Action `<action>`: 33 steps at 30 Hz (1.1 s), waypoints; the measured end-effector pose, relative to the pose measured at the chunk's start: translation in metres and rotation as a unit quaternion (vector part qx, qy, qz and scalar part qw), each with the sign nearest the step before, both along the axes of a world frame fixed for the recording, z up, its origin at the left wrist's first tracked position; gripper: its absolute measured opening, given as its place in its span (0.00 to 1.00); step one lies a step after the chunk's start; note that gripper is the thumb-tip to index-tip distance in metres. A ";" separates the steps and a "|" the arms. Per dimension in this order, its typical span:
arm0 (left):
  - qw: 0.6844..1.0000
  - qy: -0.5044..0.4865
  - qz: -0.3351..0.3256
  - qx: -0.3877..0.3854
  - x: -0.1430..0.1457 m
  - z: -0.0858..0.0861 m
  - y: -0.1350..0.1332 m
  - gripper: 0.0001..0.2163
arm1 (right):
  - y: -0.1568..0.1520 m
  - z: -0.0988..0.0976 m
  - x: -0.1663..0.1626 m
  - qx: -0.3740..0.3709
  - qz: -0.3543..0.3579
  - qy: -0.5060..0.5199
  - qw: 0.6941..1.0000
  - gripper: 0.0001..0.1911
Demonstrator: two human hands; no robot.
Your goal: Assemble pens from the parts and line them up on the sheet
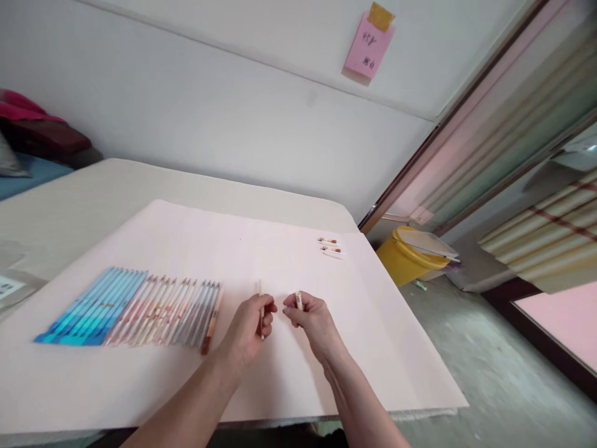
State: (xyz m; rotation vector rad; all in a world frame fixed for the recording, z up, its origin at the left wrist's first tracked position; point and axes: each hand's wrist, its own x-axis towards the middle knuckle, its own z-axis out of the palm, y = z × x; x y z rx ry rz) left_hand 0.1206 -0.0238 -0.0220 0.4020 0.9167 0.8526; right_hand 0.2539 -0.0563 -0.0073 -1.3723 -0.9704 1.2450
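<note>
My left hand [249, 320] is closed round a thin pale rod [262, 326] that looks like a pen refill, held nearly upright. Between the thumb and fingers of my right hand [310, 318] is a short cream pen cap [299, 301] with a small dark mark. The two hands are close together above the table, not touching. Left of them lies a row of pens: blue pens [97, 305], clear ones with pinkish details [156, 311], greyish ones [198, 311] and one orange-brown pen [212, 320] at the right end.
A few small pen parts [331, 250] lie at the table's far right. White sheeting [373, 354] covers the table. A pink note [368, 46] is taped to the wall behind. Right of the table, a yellow bin [403, 258] stands on the floor.
</note>
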 end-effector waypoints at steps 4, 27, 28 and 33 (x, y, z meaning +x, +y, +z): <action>0.999 0.026 -0.011 0.039 0.003 -0.001 -0.003 0.06 | 0.002 -0.003 0.000 -0.002 -0.024 -0.016 1.000 0.02; 0.995 0.059 -0.028 0.080 0.006 -0.007 -0.011 0.12 | -0.001 -0.006 -0.012 -0.032 -0.084 0.082 0.993 0.08; 0.993 0.067 -0.027 0.089 0.007 -0.008 -0.012 0.11 | -0.002 -0.007 -0.012 -0.039 -0.088 0.089 0.991 0.09; 0.992 0.068 -0.005 0.105 0.009 -0.009 -0.015 0.09 | -0.003 -0.005 -0.015 -0.044 -0.089 0.094 0.991 0.09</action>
